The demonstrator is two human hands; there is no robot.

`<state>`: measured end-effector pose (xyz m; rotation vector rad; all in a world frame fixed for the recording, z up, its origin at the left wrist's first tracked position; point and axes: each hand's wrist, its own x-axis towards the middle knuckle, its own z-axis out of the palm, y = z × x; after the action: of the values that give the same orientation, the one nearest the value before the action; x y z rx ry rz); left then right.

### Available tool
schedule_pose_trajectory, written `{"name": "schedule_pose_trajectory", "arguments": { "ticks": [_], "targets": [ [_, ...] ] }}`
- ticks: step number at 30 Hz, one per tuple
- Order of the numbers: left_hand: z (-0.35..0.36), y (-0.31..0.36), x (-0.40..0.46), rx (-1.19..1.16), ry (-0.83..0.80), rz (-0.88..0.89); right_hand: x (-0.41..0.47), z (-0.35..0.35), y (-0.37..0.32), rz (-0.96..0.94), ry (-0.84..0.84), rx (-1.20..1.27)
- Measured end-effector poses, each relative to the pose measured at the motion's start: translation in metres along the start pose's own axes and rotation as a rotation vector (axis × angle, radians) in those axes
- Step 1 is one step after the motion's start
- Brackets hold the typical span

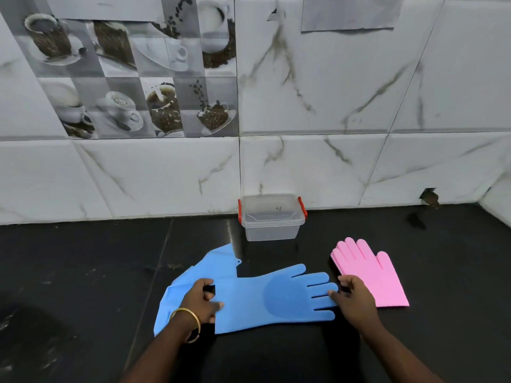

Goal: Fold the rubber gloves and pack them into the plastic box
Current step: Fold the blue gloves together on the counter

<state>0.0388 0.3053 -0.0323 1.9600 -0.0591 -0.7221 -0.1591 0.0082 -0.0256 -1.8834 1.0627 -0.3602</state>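
While the left hand (203, 298) curls its fingers and thumb round the cuff end of the top blue glove (273, 298), the right hand (352, 298) presses down on that glove's fingertips with its own fingers bent. So the left grip pinches the glove, and the right grip touches it; I cannot tell if it holds it. Another blue glove (218, 262) lies under the first one. A pink glove (370, 268) lies flat just beside the right hand. The plastic box (272, 217) with red clips sits on the black surface (83, 272) by the wall, lid on.
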Motion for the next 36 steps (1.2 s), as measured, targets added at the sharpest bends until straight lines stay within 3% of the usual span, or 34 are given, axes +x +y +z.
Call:
{"name": "schedule_pose_trajectory", "arguments": {
  "ticks": [5,7,10,13,17,19,25,29,32,36],
  "targets": [
    [-0.002,0.006,-0.001,0.213,0.019,0.086,-0.017,0.014,-0.005,-0.379,-0.259,-0.394],
    [-0.004,0.009,0.002,0.475,0.179,0.245,-0.024,0.022,-0.002,-0.49,-0.361,-0.523],
    [-0.009,0.017,0.014,0.924,0.325,0.472,-0.031,0.028,0.006,-0.564,-0.361,-0.633],
    [-0.015,0.025,0.028,1.281,0.238,0.451,-0.034,0.029,0.011,-0.573,-0.351,-0.678],
    [-0.029,0.031,0.044,1.333,0.216,0.375,-0.038,0.029,0.014,-0.624,-0.305,-0.75],
    [-0.035,0.035,0.048,1.237,0.254,0.372,-0.04,0.032,0.015,-0.666,-0.255,-0.766],
    [-0.05,0.045,0.049,0.564,0.444,0.433,-0.051,0.037,0.005,-0.581,-0.275,-0.839],
    [-0.059,0.064,0.047,0.173,0.446,0.383,-0.065,0.051,-0.031,-0.512,-0.29,-0.559],
    [-0.057,0.082,0.039,-0.085,0.455,0.401,-0.077,0.063,-0.067,-0.369,-0.428,-0.279],
    [-0.045,0.12,0.007,-0.411,0.376,0.411,-0.089,0.075,-0.119,-0.323,-0.56,0.002]
  ]
}}
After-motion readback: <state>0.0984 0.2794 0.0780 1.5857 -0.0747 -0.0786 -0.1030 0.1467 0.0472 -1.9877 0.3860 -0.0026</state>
